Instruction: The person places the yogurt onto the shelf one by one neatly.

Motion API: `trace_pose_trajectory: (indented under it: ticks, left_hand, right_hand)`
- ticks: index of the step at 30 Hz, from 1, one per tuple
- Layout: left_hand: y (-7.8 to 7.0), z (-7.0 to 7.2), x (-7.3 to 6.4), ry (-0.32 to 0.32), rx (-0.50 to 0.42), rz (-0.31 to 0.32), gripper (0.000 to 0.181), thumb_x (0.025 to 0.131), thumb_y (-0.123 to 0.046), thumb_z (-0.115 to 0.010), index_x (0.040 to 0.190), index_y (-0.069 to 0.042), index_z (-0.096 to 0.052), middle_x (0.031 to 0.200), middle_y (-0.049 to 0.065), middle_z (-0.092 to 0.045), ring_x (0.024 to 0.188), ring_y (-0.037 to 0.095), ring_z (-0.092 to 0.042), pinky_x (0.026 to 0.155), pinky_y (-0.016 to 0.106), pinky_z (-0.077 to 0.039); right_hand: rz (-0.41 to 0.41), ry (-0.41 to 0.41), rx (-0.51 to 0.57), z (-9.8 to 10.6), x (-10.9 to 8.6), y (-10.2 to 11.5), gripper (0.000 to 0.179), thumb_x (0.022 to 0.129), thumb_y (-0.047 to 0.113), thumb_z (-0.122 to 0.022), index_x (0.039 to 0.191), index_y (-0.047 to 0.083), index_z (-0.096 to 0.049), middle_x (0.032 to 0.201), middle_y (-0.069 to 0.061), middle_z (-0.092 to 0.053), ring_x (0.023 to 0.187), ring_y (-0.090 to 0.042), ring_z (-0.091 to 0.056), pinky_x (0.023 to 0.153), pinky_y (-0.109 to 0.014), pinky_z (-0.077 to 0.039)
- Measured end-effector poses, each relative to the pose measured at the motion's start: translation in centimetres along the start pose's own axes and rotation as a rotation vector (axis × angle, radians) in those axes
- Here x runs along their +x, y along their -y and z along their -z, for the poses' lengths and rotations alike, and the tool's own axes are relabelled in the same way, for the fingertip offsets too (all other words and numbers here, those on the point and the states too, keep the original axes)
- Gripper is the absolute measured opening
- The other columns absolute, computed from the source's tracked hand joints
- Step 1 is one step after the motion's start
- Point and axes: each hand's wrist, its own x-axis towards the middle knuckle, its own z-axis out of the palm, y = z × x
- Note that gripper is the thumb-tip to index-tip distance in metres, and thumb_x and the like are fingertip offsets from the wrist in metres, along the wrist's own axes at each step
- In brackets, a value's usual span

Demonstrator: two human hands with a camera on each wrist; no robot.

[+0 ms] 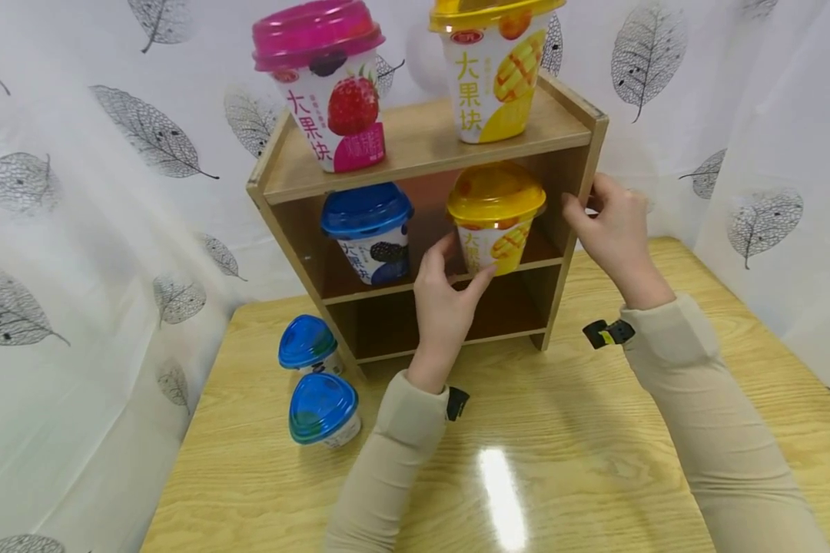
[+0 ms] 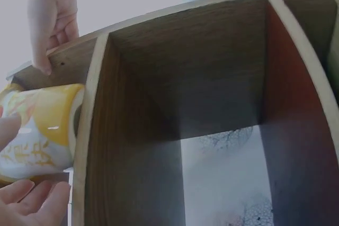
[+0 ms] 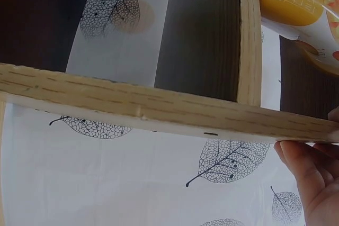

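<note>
My left hand [image 1: 444, 309] holds a yellow-lidded yogurt cup [image 1: 496, 201] with mango pictures, on the right of the middle shelf. Its thumb lies across the cup's lower front and its fingers are at the left side. In the left wrist view the same cup [image 2: 39, 125] appears sideways between thumb and fingers. My right hand [image 1: 617, 230] grips the right side panel of the small wooden shelf [image 1: 579, 177]. In the right wrist view the thumb and fingers of that hand [image 3: 318, 183] are at the panel's edge. A blue-lidded cup [image 1: 368, 230] stands left on the same shelf.
A pink-lidded cup [image 1: 325, 84] and another yellow-lidded cup [image 1: 494, 69] stand on the shelf's top. Two blue-lidded cups [image 1: 307, 342] are on the wooden table [image 1: 249, 491], left of the shelf. A leaf-patterned curtain [image 1: 76, 192] hangs behind.
</note>
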Motion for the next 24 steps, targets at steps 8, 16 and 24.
trace_pose_trajectory:
  ticks: [8, 16, 24]
  left_hand:
    - [0.0, -0.9, -0.4, -0.070, 0.151, -0.080, 0.052, 0.073, -0.023, -0.072, 0.114, 0.000, -0.049, 0.108, 0.011, -0.051, 0.099, 0.018, -0.051, 0.076, 0.026, -0.047]
    - [-0.2, -1.3, -0.1, -0.108, 0.195, -0.087, 0.050, 0.074, -0.023, -0.072, 0.113, -0.001, -0.050, 0.104, 0.010, -0.053, 0.095, 0.017, -0.053, 0.074, 0.022, -0.047]
    - [-0.6, -1.5, 0.7, -0.110, 0.225, -0.070, 0.050, 0.074, -0.022, -0.072, 0.113, -0.001, -0.051, 0.101, 0.010, -0.054, 0.092, 0.018, -0.053, 0.073, 0.025, -0.048]
  right_hand:
    - [-0.015, 0.017, 0.007, 0.0, -0.1, 0.0, 0.028, 0.083, 0.011, -0.054, 0.104, -0.006, -0.059, 0.094, -0.019, -0.063, 0.084, -0.030, -0.061, 0.065, -0.014, -0.049]
    - [-0.011, 0.012, 0.000, 0.0, -0.1, -0.2, 0.028, 0.083, 0.011, -0.054, 0.104, -0.006, -0.059, 0.094, -0.019, -0.063, 0.084, -0.030, -0.061, 0.064, -0.015, -0.049]
    - [-0.001, 0.010, -0.024, 0.1, 0.1, -0.2, 0.028, 0.083, 0.012, -0.054, 0.104, -0.006, -0.059, 0.094, -0.018, -0.063, 0.085, -0.029, -0.061, 0.066, -0.021, -0.051]
